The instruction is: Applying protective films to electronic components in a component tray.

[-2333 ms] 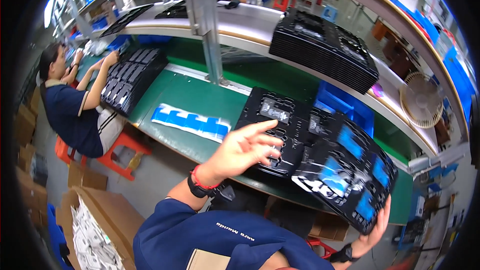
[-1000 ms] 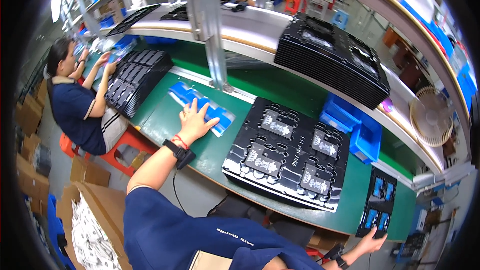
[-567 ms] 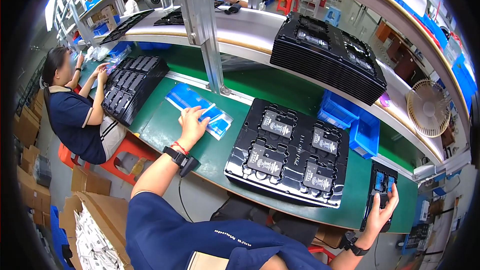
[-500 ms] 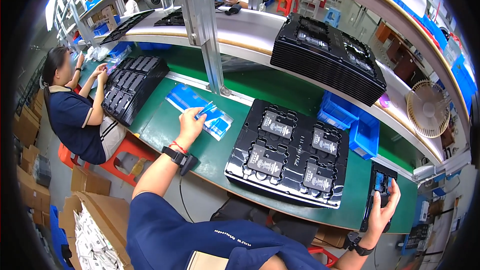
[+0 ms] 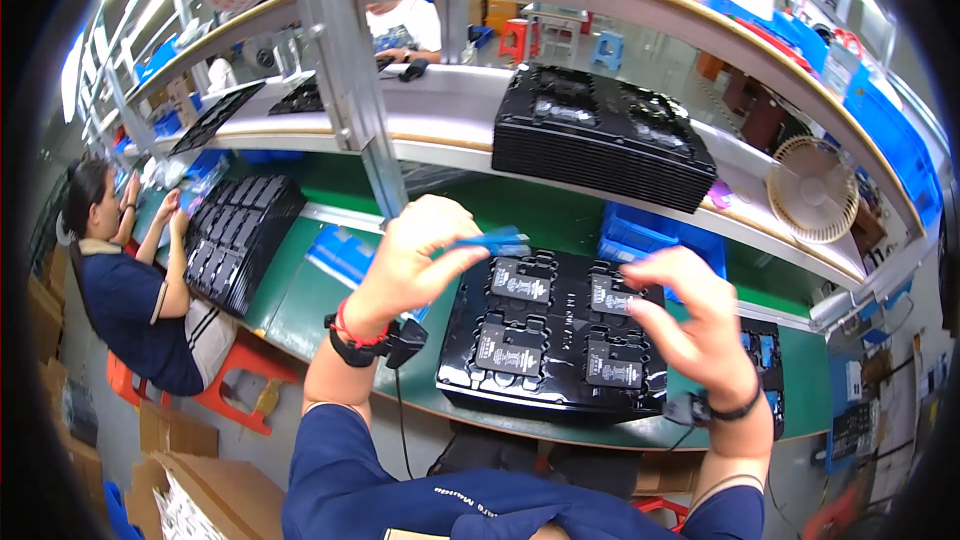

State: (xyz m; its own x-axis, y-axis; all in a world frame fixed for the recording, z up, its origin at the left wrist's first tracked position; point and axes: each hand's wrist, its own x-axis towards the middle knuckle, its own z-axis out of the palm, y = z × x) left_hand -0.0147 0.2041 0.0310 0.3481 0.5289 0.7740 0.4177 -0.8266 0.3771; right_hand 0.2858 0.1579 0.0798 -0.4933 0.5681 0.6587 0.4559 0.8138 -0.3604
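My left hand [image 5: 415,255] is raised at the far left corner of a black plastic tray stack [image 5: 555,395]. Pinched between its thumb and fingers is a small blue film strip [image 5: 500,239]. Several flat grey battery packs [image 5: 510,348] sit in the top tray's pockets. Above the tray's right side hovers my right hand [image 5: 690,320], slightly blurred, its thumb and fingers apart with nothing visible between them. Behind my left wrist lie clear and blue film sheets [image 5: 340,252], partly covered. A narrow black tray with blue pieces [image 5: 768,350] lies right of my right hand.
Blue bins [image 5: 640,230] stand behind the tray stack. On the shelf are another black tray stack [image 5: 600,155] and a beige fan [image 5: 812,188]. A metal post [image 5: 345,70] rises at the bench's back. At left, a seated co-worker [image 5: 130,290] works beside stacked black trays [image 5: 245,235].
My left hand has lifted and come right with a blue film strip. My right hand has left the narrow tray and moved left over the battery packs. The view has shifted.
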